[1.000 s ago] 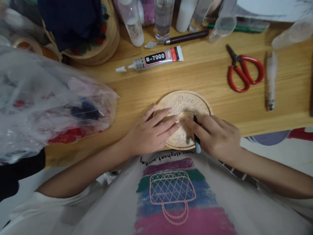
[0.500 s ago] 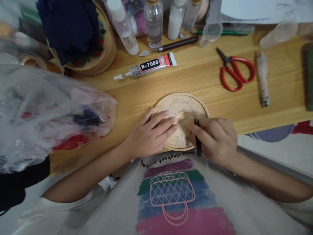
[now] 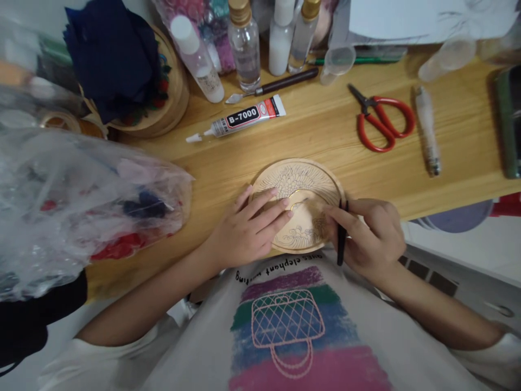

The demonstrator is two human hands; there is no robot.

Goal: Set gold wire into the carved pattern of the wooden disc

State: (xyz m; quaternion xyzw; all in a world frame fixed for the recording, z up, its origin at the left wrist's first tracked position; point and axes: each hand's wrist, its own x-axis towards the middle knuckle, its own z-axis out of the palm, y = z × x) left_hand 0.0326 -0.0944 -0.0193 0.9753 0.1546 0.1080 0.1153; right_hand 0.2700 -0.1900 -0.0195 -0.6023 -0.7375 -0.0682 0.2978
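Observation:
A round wooden plate (image 3: 311, 217) lies at the table's front edge, its face drawn with fine feather-like and wave-like lines. Thin gold wire (image 3: 294, 193) curves along a line near the middle. My left hand (image 3: 254, 225) rests with fingers spread over the plate's left side, fingertips close to the wire. At the right rim, my right hand (image 3: 370, 231) pinches black tweezers (image 3: 342, 239) between thumb and fingers. Their working tips are blurred and hard to make out over the plate.
Beyond the plate lie a B-7000 glue tube (image 3: 244, 118), a dark-handled craft knife (image 3: 285, 82), red-handled scissors (image 3: 385, 117) and a whitish pen-like tool (image 3: 427, 130). Bottles (image 3: 245, 54) stand behind. Plastic bags (image 3: 93, 201) crowd the left; a dark green-edged phone-like object (image 3: 507, 125) lies right.
My right hand with the tweezers has drawn slightly to the right, away from the wire. My left hand stays on the plate. The view has shifted a little.

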